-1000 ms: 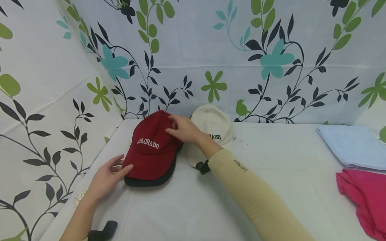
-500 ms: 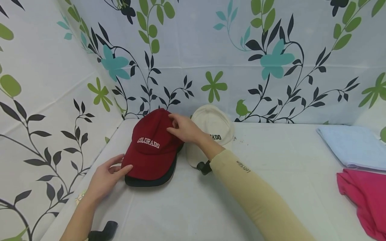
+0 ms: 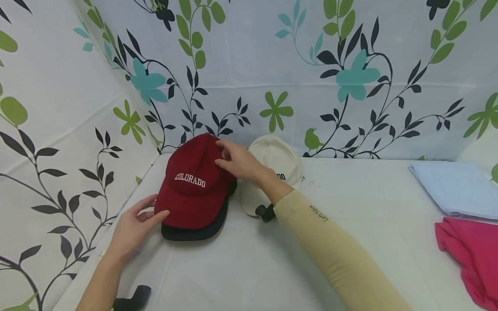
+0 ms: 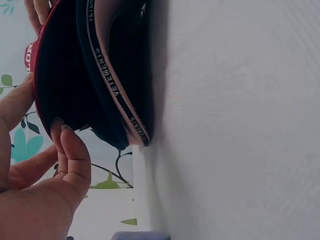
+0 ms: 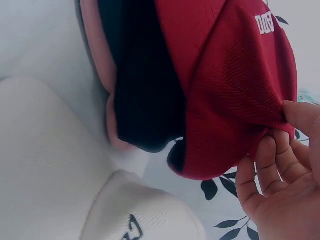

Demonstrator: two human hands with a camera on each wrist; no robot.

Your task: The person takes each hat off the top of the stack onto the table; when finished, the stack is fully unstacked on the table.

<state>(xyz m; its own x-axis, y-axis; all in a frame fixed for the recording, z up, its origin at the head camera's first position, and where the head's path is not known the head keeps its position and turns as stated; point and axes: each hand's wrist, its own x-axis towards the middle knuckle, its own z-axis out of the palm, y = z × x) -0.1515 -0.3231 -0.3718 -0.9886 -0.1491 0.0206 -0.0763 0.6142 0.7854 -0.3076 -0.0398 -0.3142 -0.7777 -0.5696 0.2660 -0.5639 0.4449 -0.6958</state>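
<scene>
A red cap (image 3: 186, 203) lettered COLORADO is held between both hands at the back left. My left hand (image 3: 132, 229) pinches its brim, thumb on top and fingers underneath. At the crown's right side, my right hand (image 3: 243, 162) pinches a fold of the fabric. Below the red cap lies a dark cap (image 3: 194, 234), and a gap shows between them in the left wrist view. A pink edge (image 5: 97, 50) shows under the dark cap in the right wrist view. Close by on the right is a cream cap (image 3: 272, 153), partly covered by my right hand and wrist.
A folded light blue cloth (image 3: 459, 185) lies at the right, with a crumpled pink-red cloth (image 3: 467, 259) in front of it. Leaf-patterned curtains (image 3: 233, 52) hang behind and left of the white table (image 3: 311, 268).
Both hands have raised the red cap slightly, its crown now higher against the curtain. More of the dark cap shows beneath it. The cream cap and the cloths have not moved.
</scene>
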